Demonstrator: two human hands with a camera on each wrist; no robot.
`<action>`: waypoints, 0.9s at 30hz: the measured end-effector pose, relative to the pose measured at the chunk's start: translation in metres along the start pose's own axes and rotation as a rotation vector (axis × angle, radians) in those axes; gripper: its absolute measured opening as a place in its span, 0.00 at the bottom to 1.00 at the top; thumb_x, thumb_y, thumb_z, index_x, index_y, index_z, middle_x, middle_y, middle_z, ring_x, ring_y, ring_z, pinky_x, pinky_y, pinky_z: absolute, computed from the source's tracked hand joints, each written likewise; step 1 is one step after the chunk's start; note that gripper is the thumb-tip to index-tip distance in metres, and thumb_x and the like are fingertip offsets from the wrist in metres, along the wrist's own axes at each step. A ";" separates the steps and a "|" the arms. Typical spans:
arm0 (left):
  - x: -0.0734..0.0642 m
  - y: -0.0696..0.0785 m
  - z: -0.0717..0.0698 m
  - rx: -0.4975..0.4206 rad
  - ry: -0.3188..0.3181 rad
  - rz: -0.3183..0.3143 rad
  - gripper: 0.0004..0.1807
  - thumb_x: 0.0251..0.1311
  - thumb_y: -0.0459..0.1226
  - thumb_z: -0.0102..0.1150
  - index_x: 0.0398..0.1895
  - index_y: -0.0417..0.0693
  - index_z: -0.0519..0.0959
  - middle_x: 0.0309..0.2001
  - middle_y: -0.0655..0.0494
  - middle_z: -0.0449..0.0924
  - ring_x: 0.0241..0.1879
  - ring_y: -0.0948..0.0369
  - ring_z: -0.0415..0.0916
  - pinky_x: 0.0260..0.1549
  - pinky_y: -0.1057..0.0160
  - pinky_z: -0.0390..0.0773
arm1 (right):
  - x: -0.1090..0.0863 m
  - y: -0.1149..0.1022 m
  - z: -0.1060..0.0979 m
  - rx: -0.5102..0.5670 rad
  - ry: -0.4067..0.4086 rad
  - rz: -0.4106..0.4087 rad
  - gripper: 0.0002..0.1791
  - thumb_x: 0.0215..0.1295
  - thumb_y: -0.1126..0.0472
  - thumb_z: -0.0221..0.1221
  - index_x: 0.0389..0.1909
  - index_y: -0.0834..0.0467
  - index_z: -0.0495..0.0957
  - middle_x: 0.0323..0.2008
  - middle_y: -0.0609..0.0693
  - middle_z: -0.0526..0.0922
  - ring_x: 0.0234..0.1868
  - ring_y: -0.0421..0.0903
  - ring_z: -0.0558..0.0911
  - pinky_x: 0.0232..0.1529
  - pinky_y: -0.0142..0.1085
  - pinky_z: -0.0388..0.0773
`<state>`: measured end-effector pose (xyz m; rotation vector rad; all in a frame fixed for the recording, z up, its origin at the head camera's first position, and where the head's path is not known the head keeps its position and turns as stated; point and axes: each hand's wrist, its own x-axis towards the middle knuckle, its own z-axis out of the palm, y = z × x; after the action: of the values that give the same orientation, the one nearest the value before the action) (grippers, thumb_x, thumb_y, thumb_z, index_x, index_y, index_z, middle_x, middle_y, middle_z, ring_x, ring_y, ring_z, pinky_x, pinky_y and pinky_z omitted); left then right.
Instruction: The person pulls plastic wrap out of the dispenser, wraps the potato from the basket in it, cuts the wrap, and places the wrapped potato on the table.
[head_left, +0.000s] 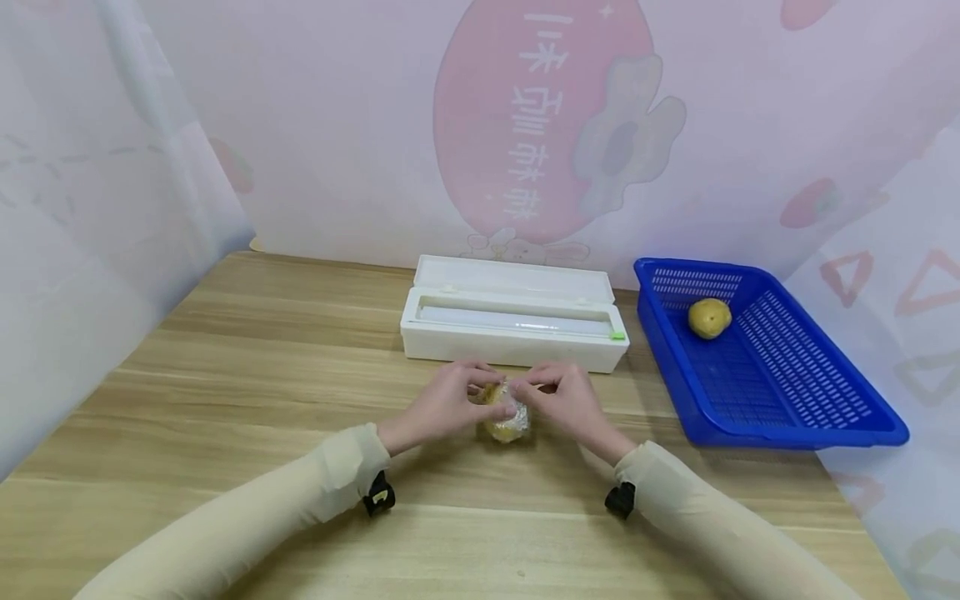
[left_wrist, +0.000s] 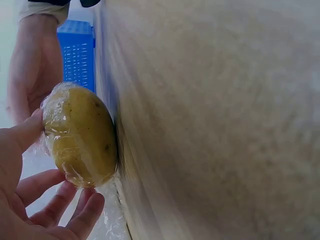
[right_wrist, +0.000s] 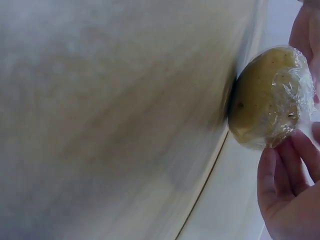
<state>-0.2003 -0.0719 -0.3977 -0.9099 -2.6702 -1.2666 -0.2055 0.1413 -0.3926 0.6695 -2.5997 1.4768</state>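
A potato [head_left: 507, 427] wrapped in clear plastic film rests on the wooden table between both hands. My left hand [head_left: 448, 402] holds it from the left; in the left wrist view the thumb lies on the film and the fingers [left_wrist: 47, 186] curve around one end. From the other side my right hand [head_left: 567, 402] grips the wrapped potato, its fingertips [right_wrist: 295, 142] against the film in the right wrist view. Crumpled plastic film [right_wrist: 299, 90] gathers on the potato's upper side. The right thumb is mostly out of that view.
Behind the hands stands a white film dispenser box [head_left: 513, 342], lid raised, with a roll inside and a green slider at its right end. To the right is a blue plastic basket [head_left: 795, 437] holding another potato [head_left: 708, 318]. A printed curtain [head_left: 337, 125] hangs behind the table.
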 end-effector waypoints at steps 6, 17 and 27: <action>0.001 0.001 0.001 0.063 0.003 0.022 0.33 0.49 0.53 0.75 0.55 0.42 0.82 0.51 0.53 0.80 0.46 0.59 0.75 0.41 0.60 0.77 | -0.002 -0.006 0.003 -0.033 0.029 0.010 0.06 0.52 0.52 0.75 0.27 0.49 0.89 0.29 0.41 0.84 0.30 0.48 0.83 0.28 0.36 0.81; -0.001 -0.002 0.006 0.056 0.057 0.109 0.32 0.49 0.49 0.76 0.55 0.44 0.81 0.49 0.55 0.78 0.47 0.58 0.76 0.47 0.56 0.77 | 0.005 -0.012 0.006 -0.050 0.090 0.167 0.06 0.47 0.57 0.77 0.24 0.50 0.89 0.27 0.42 0.86 0.32 0.43 0.83 0.35 0.39 0.79; -0.002 -0.001 0.005 0.018 0.037 0.135 0.32 0.48 0.46 0.78 0.56 0.44 0.80 0.50 0.55 0.79 0.47 0.57 0.76 0.48 0.56 0.77 | 0.008 -0.009 0.007 -0.020 0.121 0.208 0.05 0.52 0.57 0.75 0.26 0.53 0.89 0.30 0.44 0.86 0.37 0.44 0.83 0.43 0.42 0.79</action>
<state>-0.1978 -0.0697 -0.4027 -1.0343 -2.5397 -1.2160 -0.2080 0.1283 -0.3869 0.3033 -2.6529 1.4900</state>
